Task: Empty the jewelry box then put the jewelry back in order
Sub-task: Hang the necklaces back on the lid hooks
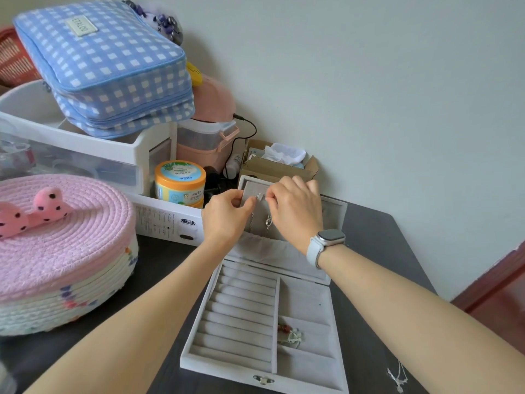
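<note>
Status: refill stage appears under way, judged from the layout. Jewelry box (305, 301) lies open on the dark table (377, 231), its lid (332, 211) propped upright at the far side. Ring-roll section (238, 317) on the left of the tray holds nothing visible. Of the compartments on the right, one holds a small piece with red beads (289, 334); the others look bare.

Left hand (227, 214) and right hand (295, 209) meet at the top of the lid's inner panel. Each hand's fingers are curled together in a pinch on the upper end of a silver chain (267, 221), near what looks like a hook, though the hook itself is too small to confirm. The chain hangs down the panel toward the gathered pocket (264, 245).

Another silver chain piece (399, 375) lies on the table just right of the box, outside it.

Remaining, by estimate: seat this chain, return the loose piece, and fill any further slots.
</note>
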A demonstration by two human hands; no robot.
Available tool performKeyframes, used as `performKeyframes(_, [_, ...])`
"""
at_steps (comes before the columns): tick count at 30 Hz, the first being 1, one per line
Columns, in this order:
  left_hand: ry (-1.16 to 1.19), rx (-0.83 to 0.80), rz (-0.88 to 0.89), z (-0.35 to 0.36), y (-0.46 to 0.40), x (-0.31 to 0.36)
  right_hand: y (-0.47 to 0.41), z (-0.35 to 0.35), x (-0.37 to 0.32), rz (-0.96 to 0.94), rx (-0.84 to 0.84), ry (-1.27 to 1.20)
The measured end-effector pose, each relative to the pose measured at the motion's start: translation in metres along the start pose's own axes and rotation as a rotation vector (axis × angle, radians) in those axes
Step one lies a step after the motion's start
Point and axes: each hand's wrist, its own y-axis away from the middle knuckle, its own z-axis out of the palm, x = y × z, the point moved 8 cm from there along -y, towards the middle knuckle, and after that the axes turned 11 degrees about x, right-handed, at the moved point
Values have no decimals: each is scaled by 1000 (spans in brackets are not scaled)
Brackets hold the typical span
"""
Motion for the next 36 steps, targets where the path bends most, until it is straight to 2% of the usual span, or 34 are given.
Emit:
performKeyframes(8, [-5,-50,21,-2,7,-1,37,4,-1,-21,-80,-55])
performKeyframes(11, [-21,-21,44,-9,15,-2,60,1,1,2,-108,-73])
performKeyframes(14, [-95,92,182,-25,38,12,88,-13,12,59,-110,-75])
performKeyframes(16, [-148,99,308,-26,59,28,108,-21,24,96,-142,-70])
performKeyframes(19, [-220,-34,488,-1,99,53,137,-35,48,150,-207,-52])
performKeyframes(21, [-273,-209,557,24,128,66,152,-48,69,216,-242,-47])
performKeyframes(24, [-394,-538,515,67,173,68,170,-70,105,316,-257,-25])
performKeyframes(28, [-678,-797,502,104,214,50,192,-86,158,464,-333,28])
performKeyframes(33, [-777,-805,453,110,219,28,212,-76,203,631,-584,57])
performKeyframes(36, [-791,-809,460,111,221,28,214,-64,210,664,-651,16])
